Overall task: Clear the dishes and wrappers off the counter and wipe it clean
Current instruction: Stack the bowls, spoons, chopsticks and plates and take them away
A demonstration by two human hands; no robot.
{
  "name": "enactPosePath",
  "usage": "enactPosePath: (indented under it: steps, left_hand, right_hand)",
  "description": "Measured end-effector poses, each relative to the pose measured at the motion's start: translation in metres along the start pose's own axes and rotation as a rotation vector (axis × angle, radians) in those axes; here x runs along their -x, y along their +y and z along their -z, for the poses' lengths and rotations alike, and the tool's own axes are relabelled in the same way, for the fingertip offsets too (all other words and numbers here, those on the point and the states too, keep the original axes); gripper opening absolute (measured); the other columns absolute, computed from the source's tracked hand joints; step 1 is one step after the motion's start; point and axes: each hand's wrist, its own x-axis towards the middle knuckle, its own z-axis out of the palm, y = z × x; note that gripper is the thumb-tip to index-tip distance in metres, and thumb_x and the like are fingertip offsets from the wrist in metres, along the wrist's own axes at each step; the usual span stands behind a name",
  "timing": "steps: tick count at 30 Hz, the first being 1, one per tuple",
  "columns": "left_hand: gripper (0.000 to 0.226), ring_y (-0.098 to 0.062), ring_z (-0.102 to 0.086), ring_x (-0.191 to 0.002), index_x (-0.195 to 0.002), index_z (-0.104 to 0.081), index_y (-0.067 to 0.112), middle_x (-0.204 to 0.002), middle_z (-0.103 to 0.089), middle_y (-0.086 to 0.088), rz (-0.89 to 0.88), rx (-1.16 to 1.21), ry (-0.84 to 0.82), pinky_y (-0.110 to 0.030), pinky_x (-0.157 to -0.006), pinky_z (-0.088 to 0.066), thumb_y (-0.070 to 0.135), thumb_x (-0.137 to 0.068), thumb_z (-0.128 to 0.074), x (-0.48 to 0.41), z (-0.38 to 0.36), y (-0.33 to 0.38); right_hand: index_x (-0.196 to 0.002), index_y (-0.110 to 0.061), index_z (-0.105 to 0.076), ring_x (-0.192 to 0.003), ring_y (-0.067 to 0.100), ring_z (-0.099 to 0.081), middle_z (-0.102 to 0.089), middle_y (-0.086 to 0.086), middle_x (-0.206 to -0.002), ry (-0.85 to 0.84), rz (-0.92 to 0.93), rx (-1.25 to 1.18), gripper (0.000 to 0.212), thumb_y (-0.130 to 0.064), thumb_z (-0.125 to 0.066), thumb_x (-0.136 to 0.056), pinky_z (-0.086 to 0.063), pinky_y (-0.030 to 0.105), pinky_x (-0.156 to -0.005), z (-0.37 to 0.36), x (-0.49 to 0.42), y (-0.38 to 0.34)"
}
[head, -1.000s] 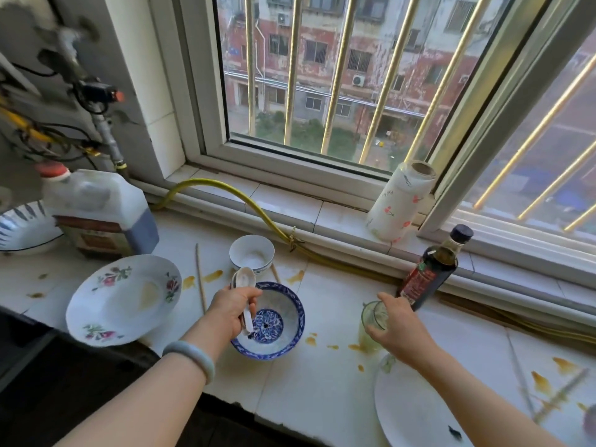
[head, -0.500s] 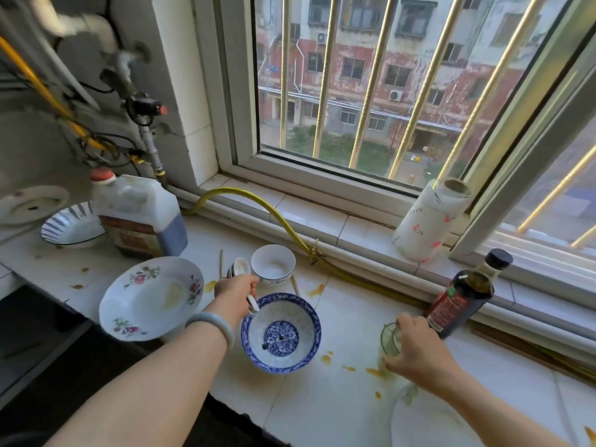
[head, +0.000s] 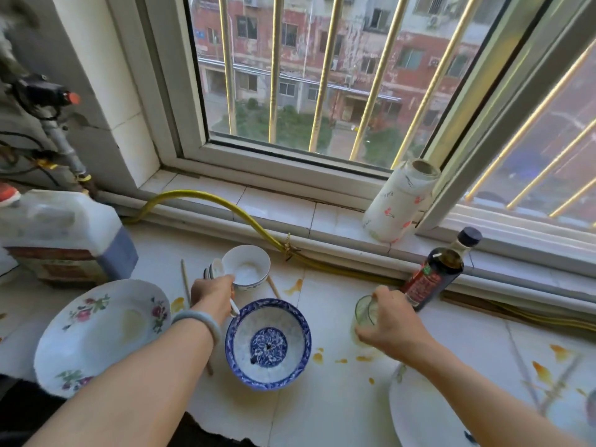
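Lifted out of the blue-and-white bowl (head: pixel 267 343) since a second ago, the porcelain spoon (head: pixel 218 268) is now up beside the small white bowl (head: pixel 246 269). Whether the two touch I cannot tell.

A plastic jug (head: pixel 61 233) stands far left on the counter (head: pixel 338 398). A floral plate (head: pixel 100 333) lies at the blue-and-white bowl's 9 o'clock. The left grip (head: pixel 211 293), at that bowl's 11 o'clock, is curled round the spoon's handle. The small white bowl sits at 12 o'clock.

At 3 o'clock, past orange spills (head: pixel 340 360), the right grip (head: pixel 392 324) wraps a drinking glass (head: pixel 364 312) standing on the counter. A dark sauce bottle (head: pixel 433 272) stands at the glass's 2 o'clock, and a white plate (head: pixel 425 414) lies at its 5 o'clock.
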Motion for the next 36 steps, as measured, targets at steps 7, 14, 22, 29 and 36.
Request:
enactPosePath:
  steps: [7, 14, 22, 29, 36]
  left_hand:
    - [0.018, -0.022, -0.063, -0.062, -0.091, -0.058, 0.004, -0.066, -0.062, -0.008, -0.042, -0.117, -0.032, -0.031, -0.066, -0.055, 0.007, -0.076, -0.067, -0.006, 0.002, 0.01]
    - [0.023, -0.019, -0.061, -0.056, -0.097, -0.06, 0.001, -0.072, -0.066, -0.011, -0.102, -0.167, -0.05, -0.029, -0.062, -0.054, 0.005, -0.075, -0.065, -0.013, 0.026, 0.021]
    - [0.019, -0.019, -0.06, -0.057, -0.088, -0.056, 0.011, -0.078, -0.066, -0.011, -0.318, -0.413, -0.193, -0.023, -0.046, -0.046, 0.004, -0.074, -0.067, 0.028, 0.067, 0.022]
    - [0.027, -0.029, -0.066, -0.076, -0.095, -0.051, 0.015, -0.088, -0.064, -0.008, -0.386, -0.705, -0.287, -0.04, -0.064, -0.059, 0.015, -0.073, -0.066, 0.052, 0.068, -0.019]
    - [0.02, -0.027, -0.059, -0.072, -0.087, -0.049, 0.012, -0.082, -0.058, -0.008, -0.376, -0.832, -0.303, -0.033, -0.06, -0.05, 0.016, -0.075, -0.065, 0.061, 0.056, -0.039]
  right_hand:
    - [-0.102, -0.021, -0.041, -0.084, 0.019, -0.052, -0.049, 0.003, -0.098, 0.003, -0.047, -0.016, 0.054, -0.045, -0.075, -0.068, -0.052, 0.03, -0.073, 0.0, 0.005, -0.022]
    - [-0.105, -0.021, -0.04, -0.084, 0.021, -0.054, -0.045, 0.003, -0.101, -0.014, -0.063, -0.067, 0.055, -0.041, -0.078, -0.07, -0.058, 0.036, -0.071, 0.009, -0.001, -0.04]
    - [-0.106, -0.017, -0.045, -0.088, 0.021, -0.054, -0.05, 0.006, -0.104, 0.057, 0.055, -0.141, 0.055, -0.036, -0.081, -0.069, -0.05, 0.028, -0.071, 0.034, -0.023, -0.07]
    - [-0.11, -0.015, -0.046, -0.09, 0.023, -0.053, -0.049, 0.007, -0.104, 0.117, 0.152, -0.2, 0.056, -0.034, -0.081, -0.07, -0.047, 0.028, -0.074, 0.05, -0.025, -0.095]
    - [-0.115, -0.015, -0.046, -0.092, 0.023, -0.051, -0.048, 0.007, -0.106, 0.103, 0.206, -0.185, 0.059, -0.035, -0.08, -0.071, -0.046, 0.03, -0.08, 0.059, -0.013, -0.099]
